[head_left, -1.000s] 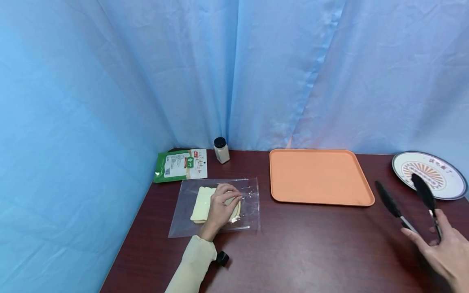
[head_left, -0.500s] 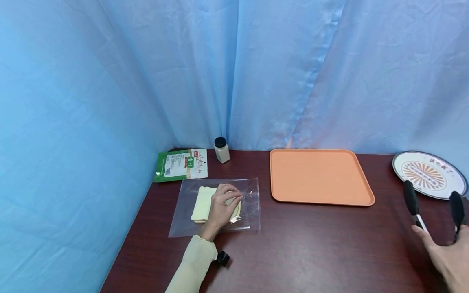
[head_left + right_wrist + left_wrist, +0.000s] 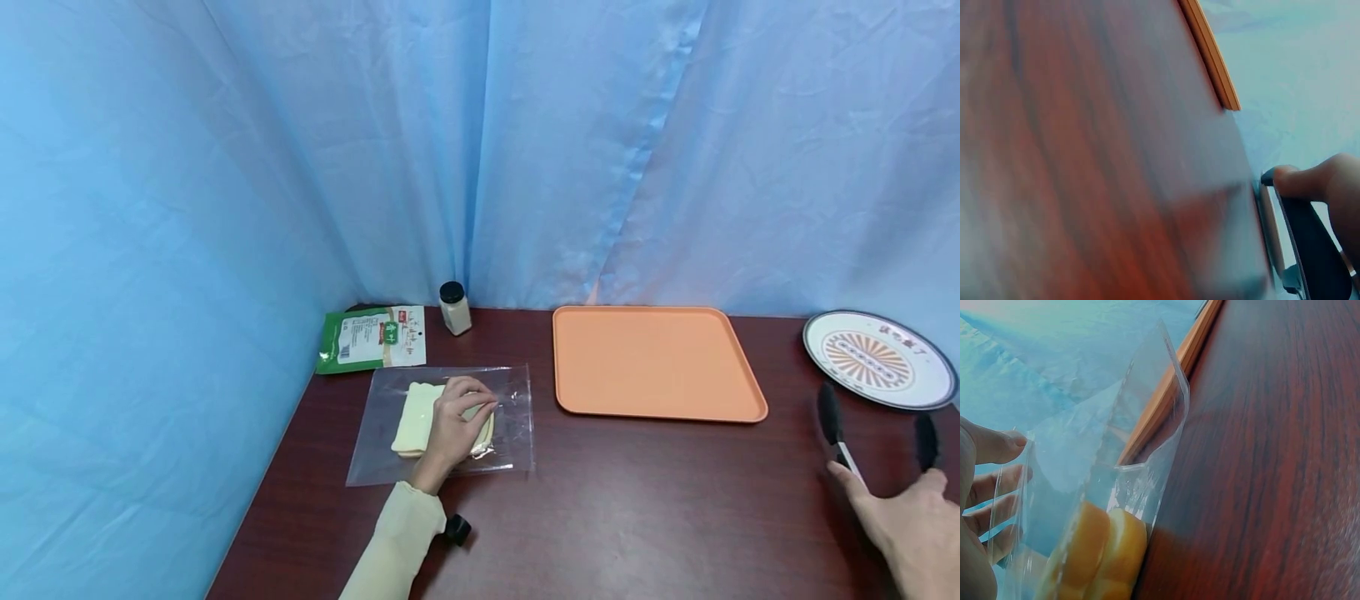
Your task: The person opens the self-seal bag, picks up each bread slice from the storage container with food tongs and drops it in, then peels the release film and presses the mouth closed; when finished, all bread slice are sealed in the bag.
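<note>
My left hand [image 3: 452, 425] pinches the upper film of a clear plastic bag [image 3: 365, 462] between thumb and fingers. In the left wrist view the bag's mouth gapes, its upper film lifted off the table. Bread slices [image 3: 411, 423] lie stacked inside, their brown crust edges [image 3: 1124, 550] visible through the plastic. At the far right, my right hand [image 3: 903, 525] holds a pair of tongs [image 3: 829, 417] with black tips and metal arms. The two tips stand wide apart with nothing between them. A black tong handle [image 3: 1313, 250] lies under the thumb in the right wrist view.
An orange tray [image 3: 652, 362] lies at the back middle. A white patterned plate [image 3: 911, 379] sits at the back right, beyond the tongs. Behind the bag are a green and white packet [image 3: 360, 340] and a black-capped shaker [image 3: 455, 310]. Blue curtains [image 3: 570, 150] enclose the table.
My right hand has carried the tongs rightward, then slightly back toward me, and their tips have spread a little wider. The left hand and the bag have stayed put.
</note>
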{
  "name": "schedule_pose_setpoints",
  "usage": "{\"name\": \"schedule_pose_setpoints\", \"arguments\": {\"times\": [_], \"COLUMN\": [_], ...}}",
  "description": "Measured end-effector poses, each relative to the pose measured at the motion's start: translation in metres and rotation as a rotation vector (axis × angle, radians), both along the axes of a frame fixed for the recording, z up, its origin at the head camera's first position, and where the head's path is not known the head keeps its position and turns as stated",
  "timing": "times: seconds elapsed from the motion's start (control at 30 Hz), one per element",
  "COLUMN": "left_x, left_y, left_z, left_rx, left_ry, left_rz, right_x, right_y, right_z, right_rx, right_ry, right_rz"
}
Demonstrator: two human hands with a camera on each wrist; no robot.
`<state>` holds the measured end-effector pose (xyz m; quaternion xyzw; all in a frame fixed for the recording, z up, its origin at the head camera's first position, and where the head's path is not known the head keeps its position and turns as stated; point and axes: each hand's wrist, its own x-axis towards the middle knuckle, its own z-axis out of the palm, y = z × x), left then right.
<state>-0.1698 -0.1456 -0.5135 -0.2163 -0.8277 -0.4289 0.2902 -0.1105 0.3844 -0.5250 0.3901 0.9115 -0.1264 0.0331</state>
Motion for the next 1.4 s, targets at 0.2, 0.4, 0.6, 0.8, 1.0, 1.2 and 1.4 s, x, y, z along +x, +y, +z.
{"name": "schedule_pose_setpoints", "arguments": {"times": [0.2, 0.4, 0.6, 0.8, 1.0, 1.2, 1.4], "left_x": [0.000, 0.000, 0.000, -0.001, -0.001, -0.001, 0.001], "left_y": [-0.001, -0.001, -0.001, -0.001, -0.001, -0.001, -0.001], "left_z": [0.000, 0.001, 0.001, 0.000, 0.001, 0.000, 0.002], "left_rx": [0.000, 0.003, 0.004, 0.009, 0.006, 0.007, -0.002], "left_ry": [0.006, 0.005, 0.007, 0.022, 0.012, -0.015, -0.007], "left_rz": [0.001, 0.000, 0.004, -0.004, -0.005, -0.009, 0.002], "right_x": [0.000, 0.002, 0.001, 0.002, 0.002, 0.005, 0.009], "right_y": [-0.007, -0.011, -0.010, -0.009, -0.012, -0.014, -0.020], "right_z": [0.002, 0.000, 0.000, -0.002, 0.001, 0.006, 0.015], "right_rx": [0.020, -0.011, 0.019, 0.006, -0.019, -0.064, -0.069], "right_ry": [-0.065, -0.091, -0.118, -0.113, -0.125, -0.107, -0.054], "right_rz": [0.063, 0.078, 0.116, 0.117, 0.105, 0.120, 0.159]}}
